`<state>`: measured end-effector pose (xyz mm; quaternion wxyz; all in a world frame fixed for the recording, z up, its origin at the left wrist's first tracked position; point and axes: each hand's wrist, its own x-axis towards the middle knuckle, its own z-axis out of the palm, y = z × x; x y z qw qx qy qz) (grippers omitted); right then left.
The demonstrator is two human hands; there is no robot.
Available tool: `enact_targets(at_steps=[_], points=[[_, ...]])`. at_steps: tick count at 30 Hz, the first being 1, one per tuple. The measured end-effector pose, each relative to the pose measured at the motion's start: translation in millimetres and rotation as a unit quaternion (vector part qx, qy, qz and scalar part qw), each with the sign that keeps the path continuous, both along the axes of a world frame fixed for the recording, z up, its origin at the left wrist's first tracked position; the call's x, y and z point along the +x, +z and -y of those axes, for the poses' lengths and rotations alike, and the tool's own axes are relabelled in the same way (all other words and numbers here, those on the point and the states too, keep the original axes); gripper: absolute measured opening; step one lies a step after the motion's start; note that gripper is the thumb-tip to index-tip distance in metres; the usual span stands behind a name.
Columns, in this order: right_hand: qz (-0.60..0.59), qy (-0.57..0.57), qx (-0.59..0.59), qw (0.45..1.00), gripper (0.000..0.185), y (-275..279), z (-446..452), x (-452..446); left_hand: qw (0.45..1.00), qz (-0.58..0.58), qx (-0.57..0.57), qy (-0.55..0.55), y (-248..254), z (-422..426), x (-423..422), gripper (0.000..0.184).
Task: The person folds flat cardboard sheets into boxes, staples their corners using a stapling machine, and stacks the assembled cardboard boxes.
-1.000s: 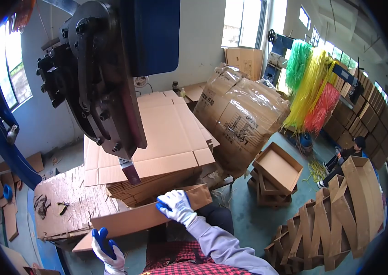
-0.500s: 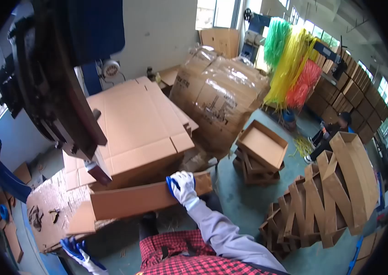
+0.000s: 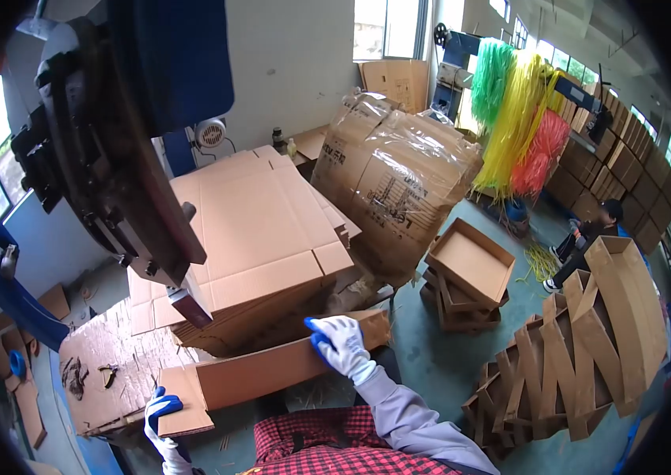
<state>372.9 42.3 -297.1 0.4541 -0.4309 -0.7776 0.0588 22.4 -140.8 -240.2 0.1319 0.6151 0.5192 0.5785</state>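
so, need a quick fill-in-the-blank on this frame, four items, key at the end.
1. The left hand and the right hand wear white-and-____ gloves.
2. The right hand holds a long brown piece made of ____.
3. Between the green strips and the red strips hang ____ strips.
4. Pliers lie on the worktable on the picture's ____ side (left or right).

Missing words: blue; cardboard; yellow; left

I see dark print (image 3: 389,196) on the big wrapped cardboard bundle (image 3: 375,150) — some marks on its side and more near its left edge — but they are too blurry for me to read.
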Motion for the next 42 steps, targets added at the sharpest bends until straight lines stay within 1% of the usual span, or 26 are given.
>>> enact_targets(at_steps=[1,4,7,10,11,12,13,15,16,18,20,21,23,25,26,27,28,29,30,31,33,35,36,38,39,42], points=[[-0.003,-0.004,-0.003,1.0,0.017,3.1,6.7,-6.5,1.0,0.011,-0.01,0.019,-2.2,2.1,-0.7,0.039],[0.04,0.018,0.02,0.999,0.024,11.4,8.0,-8.9,0.995,0.058,-0.017,0.076,-19.1,-3.8,6.0,0.032],[0.044,0.046,0.005,0.998,0.03,1.5,15.4,-13.1,0.984,0.107,-0.005,0.139,-33.7,-19.8,8.7,0.028],[0.044,0.059,-0.006,0.997,0.036,2.0,17.5,-17.8,0.967,0.132,-0.041,0.213,-38.0,1.0,-5.9,0.026],[0.042,0.061,-0.018,0.997,0.036,5.3,19.7,-17.0,0.966,0.129,-0.052,0.217,-38.6,5.8,-9.0,0.026],[0.064,0.057,-0.06,0.994,0.035,9.1,22.7,-15.8,0.971,0.121,-0.083,0.189,-35.3,5.5,-10.8,0.02],[0.088,0.059,-0.099,0.989,0.035,12.2,23.4,-16.3,0.973,0.117,-0.111,0.167,-32.8,5.6,-11.2,0.018],[0.075,0.071,-0.07,0.992,0.036,8.0,20.4,-14.6,0.978,0.052,-0.169,0.112,-1.6,-1.8,0.4,0.016],[0.075,0.101,-0.076,0.989,0.036,9.6,22.2,-16.1,0.986,0.062,-0.088,0.127,10.0,-10.5,25.0,0.015],[0.061,0.125,-0.097,0.986,0.037,15.1,25.8,-13.5,0.966,-0.019,-0.251,0.056,31.9,-12.0,32.9,0.017],[0.061,0.157,-0.064,0.984,0.036,16.4,25.6,-13.7,0.905,-0.164,-0.394,0.002,43.6,-15.8,40.4,0.017],[0.064,0.174,-0.064,0.981,0.036,20.2,23.8,-12.0,0.904,-0.155,-0.397,0.017,47.6,-18.6,41.7,0.017],[0.05,0.172,-0.105,0.978,0.033,28.8,26.3,-4.9,0.897,-0.254,-0.36,-0.025,53.3,-20.0,43.9,0.019],[0.024,0.198,-0.082,0.976,0.03,42.6,23.2,-0.7,0.944,-0.147,-0.288,-0.073,69.4,-25.4,48.7,0.028],[0.026,0.207,-0.083,0.974,0.03,51.8,21.9,1.7,0.944,-0.143,-0.289,-0.065,68.2,-27.6,51.3,0.028],[0.022,0.177,-0.109,0.978,0.027,61.9,21.3,4.9,0.981,-0.002,-0.192,-0.043,63.1,-30.7,53.6,0.039],[0.017,0.147,-0.137,0.98,0.024,71.0,20.4,8.8,0.986,0.137,-0.088,-0.019,58.5,-31.3,54.1,0.052],[-0.014,0.135,-0.167,0.976,0.021,78.7,18.0,14.4,0.985,0.141,-0.094,-0.011,54.5,-28.0,53.3,0.052],[-0.045,0.121,-0.2,0.971,0.018,85.0,16.2,19.6,0.993,0.107,-0.048,-0.008,49.3,-23.3,52.3,0.058],[-0.041,0.127,-0.205,0.97,0.018,90.9,13.3,22.4,0.997,0.072,0.003,-0.005,45.9,-21.8,50.9,0.064],[-0.122,0.146,-0.218,0.957,0.015,100.4,11.3,24.1,0.995,0.0,0.101,0.0,41.8,-18.8,50.4,0.076],[-0.116,0.162,-0.229,0.953,0.015,112.0,12.9,21.5,0.979,-0.132,0.155,-0.001,52.2,-22.0,62.4,0.086],[-0.116,0.174,-0.229,0.951,0.015,119.1,12.5,20.0,0.981,-0.126,0.15,0.004,52.4,-25.4,65.7,0.086],[-0.122,0.2,-0.221,0.947,0.016,133.2,8.9,15.8,0.979,-0.127,0.142,-0.068,54.5,-32.4,68.5,0.095],[-0.121,0.202,-0.219,0.947,0.016,139.1,6.8,14.3,0.979,-0.128,0.144,-0.066,55.0,-34.6,68.9,0.095],[-0.092,0.174,-0.199,0.96,0.025,159.3,-2.2,17.1,0.98,-0.137,0.137,-0.045,56.9,-49.8,70.0,0.1]])
